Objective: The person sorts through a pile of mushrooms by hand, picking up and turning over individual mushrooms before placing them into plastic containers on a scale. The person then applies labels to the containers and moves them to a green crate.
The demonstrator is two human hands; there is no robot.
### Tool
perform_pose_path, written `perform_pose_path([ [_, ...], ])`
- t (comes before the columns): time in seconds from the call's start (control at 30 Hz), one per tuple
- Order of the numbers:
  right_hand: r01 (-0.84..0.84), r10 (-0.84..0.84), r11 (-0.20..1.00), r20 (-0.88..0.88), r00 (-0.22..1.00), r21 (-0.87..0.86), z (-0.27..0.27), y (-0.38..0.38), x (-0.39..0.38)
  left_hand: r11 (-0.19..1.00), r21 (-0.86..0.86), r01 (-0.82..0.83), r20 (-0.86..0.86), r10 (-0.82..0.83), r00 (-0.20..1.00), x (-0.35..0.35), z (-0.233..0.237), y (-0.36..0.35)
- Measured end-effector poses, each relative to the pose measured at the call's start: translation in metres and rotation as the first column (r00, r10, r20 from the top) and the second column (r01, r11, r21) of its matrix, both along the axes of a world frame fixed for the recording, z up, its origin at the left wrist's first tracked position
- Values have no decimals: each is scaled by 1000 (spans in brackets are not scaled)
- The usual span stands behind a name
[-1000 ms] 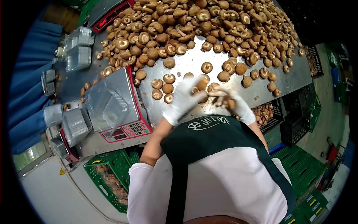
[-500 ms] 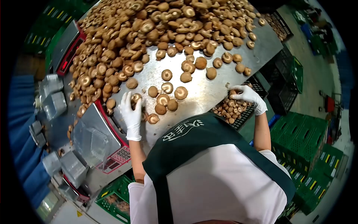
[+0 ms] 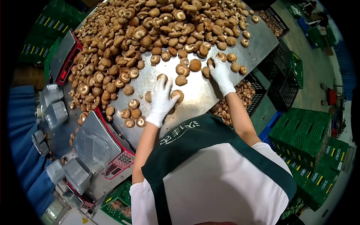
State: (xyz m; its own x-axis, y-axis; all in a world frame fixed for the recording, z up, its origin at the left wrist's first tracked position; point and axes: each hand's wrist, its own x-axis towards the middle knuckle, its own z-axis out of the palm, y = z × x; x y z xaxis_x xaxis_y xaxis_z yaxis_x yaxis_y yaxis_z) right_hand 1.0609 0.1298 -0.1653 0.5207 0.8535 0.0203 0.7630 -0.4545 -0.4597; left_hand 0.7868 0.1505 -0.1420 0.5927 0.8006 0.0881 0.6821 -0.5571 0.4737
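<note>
"What's in hand?"
"Handling loose mushrooms, it seems. The left hand's (image 3: 160, 102) fingers spread loosely, one mushroom (image 3: 162, 77) at their tips, another (image 3: 177, 96) beside the thumb. The right hand's (image 3: 221, 76) fingers half curl by a brown cap (image 3: 210, 63); I can't tell whether either grips."
"And the next move?"
"Lifting any would call for closing round the cap, I'd judge."
"Around them?"
"Metal counter (image 3: 150, 75) underneath, a heap (image 3: 150, 32) beyond the fingertips, a scale (image 3: 123, 159) left of the left fingers, stacked green crates (image 3: 300, 131) well right of the right ones."
</note>
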Motion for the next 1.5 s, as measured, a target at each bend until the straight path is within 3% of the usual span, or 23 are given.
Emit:
perform_pose_path([
  [0.03,-5,8,998,-49,999,64,-10,5,4,997,61,49,-145,-40,989,10,-8,-1],
  [0.13,31,1,992,-247,969,126,7,-4,4,985,54,166,-218,-151,964,23,-16,-4],
  [0.2,123,-68,989,-490,869,81,18,-26,15,980,53,190,-178,-178,968,16,-23,-13],
  [0.27,30,-80,990,-374,924,-137,63,-53,30,971,-19,240,-208,-239,949,0,-14,-24],
  [0.37,-107,50,881,-133,990,-461,60,-91,76,961,27,277,-127,-271,954,-22,-6,-40],
  [0.47,-102,102,810,-33,994,-577,73,-100,74,961,134,241,-45,-237,971,-33,-3,-41],
  [0.6,-56,3,956,-182,983,-289,54,-71,40,984,173,39,69,-51,996,-37,-1,-25],
  [0.67,-120,108,993,-359,927,-12,35,-49,16,996,83,-33,96,25,995,-32,5,-17],
  [0.73,-106,129,990,-304,944,92,6,-23,-12,999,33,-35,83,32,996,-24,5,-12],
  [0.8,-187,208,971,-144,967,148,-23,0,-36,1000,1,-11,-97,11,995,-16,-1,-15],
  [0.83,-179,223,956,-178,958,232,-31,7,-49,1000,-7,15,-161,-16,987,-14,-6,-16],
  [0.9,-199,266,950,-290,919,240,-35,14,-65,1000,-3,3,-142,-3,990,-21,-7,-17],
  [0.97,-296,311,950,-407,859,101,-17,12,-83,1000,6,-29,-149,30,988,-33,-10,-19],
  [1.03,-392,424,905,-435,795,166,0,8,-106,996,27,-88,-153,91,984,-47,-12,-22],
  [1.07,-417,437,896,-476,763,153,-2,8,-114,991,19,-130,-56,131,990,-53,-12,-25],
  [1.13,-530,587,808,-413,696,256,0,5,-132,987,44,-154,2,154,988,-59,-8,-32],
  [1.2,-699,655,715,-339,675,-13,19,1,-141,982,76,-173,3,173,985,-71,-10,-38],
  [1.27,-727,688,685,-371,624,50,17,-4,-141,950,167,-264,137,243,960,-79,-11,-41],
  [1.3,-729,691,683,-369,622,49,18,-3,-137,945,157,-288,162,263,951,-83,-8,-37],
  [1.37,-631,652,743,-453,608,221,23,-2,-127,928,125,-351,228,317,921,-85,-1,-31],
  [1.4,-515,518,841,-519,680,164,28,4,-122,918,125,-377,263,336,904,-86,-1,-26],
  [1.47,-287,315,949,-412,855,129,25,30,-108,905,110,-411,314,360,878,-79,7,-10],
  [1.5,-275,349,924,-296,889,265,19,41,-97,912,85,-401,234,372,898,-78,6,-1],
])
